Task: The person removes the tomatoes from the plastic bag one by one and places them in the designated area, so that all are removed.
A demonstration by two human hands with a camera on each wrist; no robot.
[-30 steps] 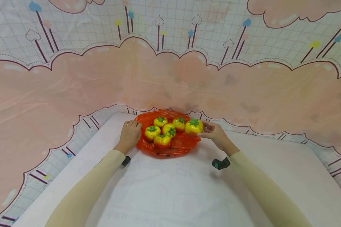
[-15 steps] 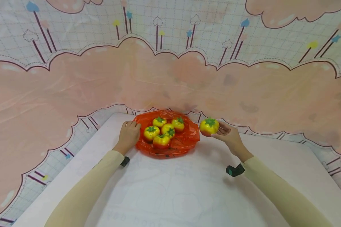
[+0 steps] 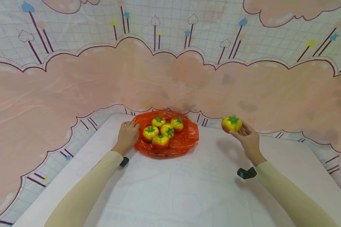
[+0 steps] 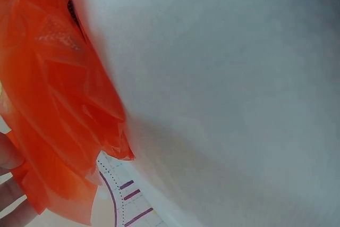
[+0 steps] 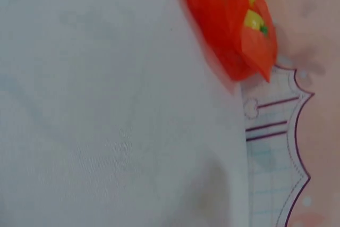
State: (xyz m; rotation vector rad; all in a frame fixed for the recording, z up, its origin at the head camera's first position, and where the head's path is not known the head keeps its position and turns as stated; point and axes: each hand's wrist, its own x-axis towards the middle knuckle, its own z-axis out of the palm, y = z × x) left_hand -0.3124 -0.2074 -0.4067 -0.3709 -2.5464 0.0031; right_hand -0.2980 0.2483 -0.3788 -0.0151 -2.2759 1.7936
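Observation:
A red plastic bag (image 3: 187, 144) lies opened out at the back of the white table, with several glossy yellow-red tomatoes (image 3: 150, 134) with green star-shaped tops sitting in it. My left hand (image 3: 127, 135) holds the bag's left edge; in the left wrist view its fingers (image 4: 9, 152) show at the thin red plastic (image 4: 58, 94). Off to the right of the bag, my right hand (image 3: 248, 138) holds one more tomato (image 3: 231, 124) up above the table, thumb in front and fingers behind. The right wrist view shows the bag (image 5: 223, 30) but not the hand.
The white table (image 3: 170, 189) reaches toward me and to both sides. Behind it hangs a pink and white cloth (image 3: 170, 82) printed with clouds, its scalloped border running along the table's back edge. A dark wrist camera (image 3: 246, 173) hangs under the right wrist.
My right hand has carried its tomato from the bag's right edge well out to the right. The left hand stays on the bag, and the other tomatoes have not shifted.

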